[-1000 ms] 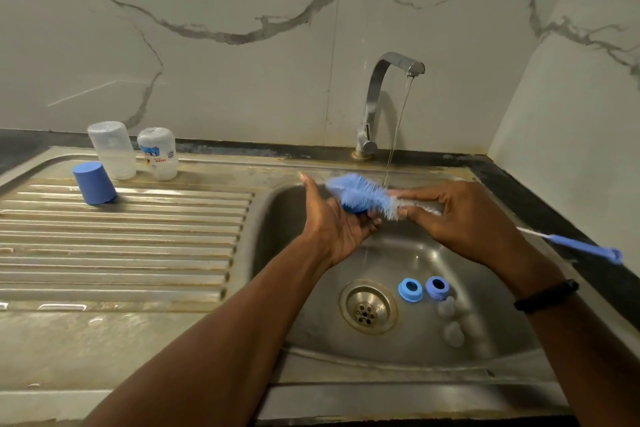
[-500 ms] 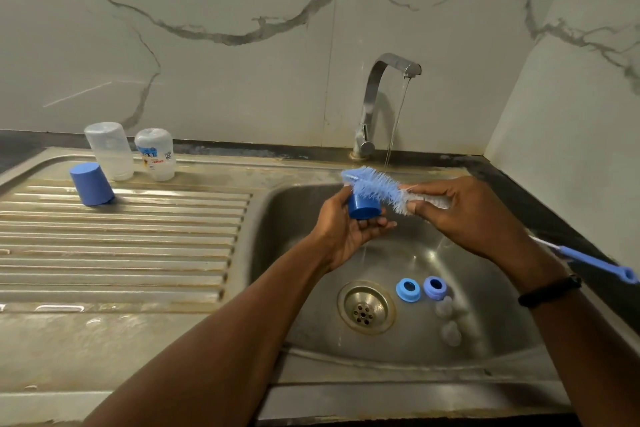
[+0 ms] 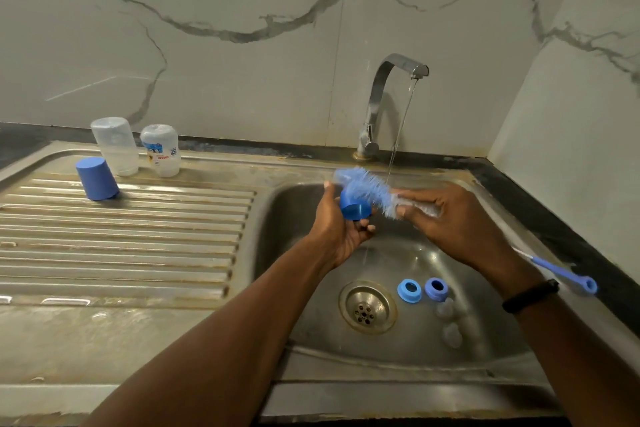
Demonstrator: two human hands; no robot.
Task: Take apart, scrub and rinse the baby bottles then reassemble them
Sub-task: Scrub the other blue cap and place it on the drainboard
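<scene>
My left hand (image 3: 337,225) holds a blue bottle cap (image 3: 355,207) over the sink basin (image 3: 485,340). My right hand (image 3: 453,218) grips the blue bottle brush (image 3: 369,189) just behind its bristles, which lie across the cap's top. The brush handle (image 3: 568,274) sticks out past my right wrist. Two blue screw rings (image 3: 409,289) (image 3: 436,287) and two clear teats (image 3: 445,308) (image 3: 452,334) lie in the basin. On the drainboard two clear bottles (image 3: 116,146) (image 3: 162,149) stand upside down beside another blue cap (image 3: 97,183).
The tap (image 3: 391,97) runs a thin stream of water just behind my hands. The drain (image 3: 367,307) sits in the basin's middle. A ribbed steel drainboard (image 3: 121,246) stretches to the left. Marble walls close in behind and on the right.
My left hand has turned the blue cap so its rim faces down and forward. The brush head has slid left over the cap, out of the water stream.
</scene>
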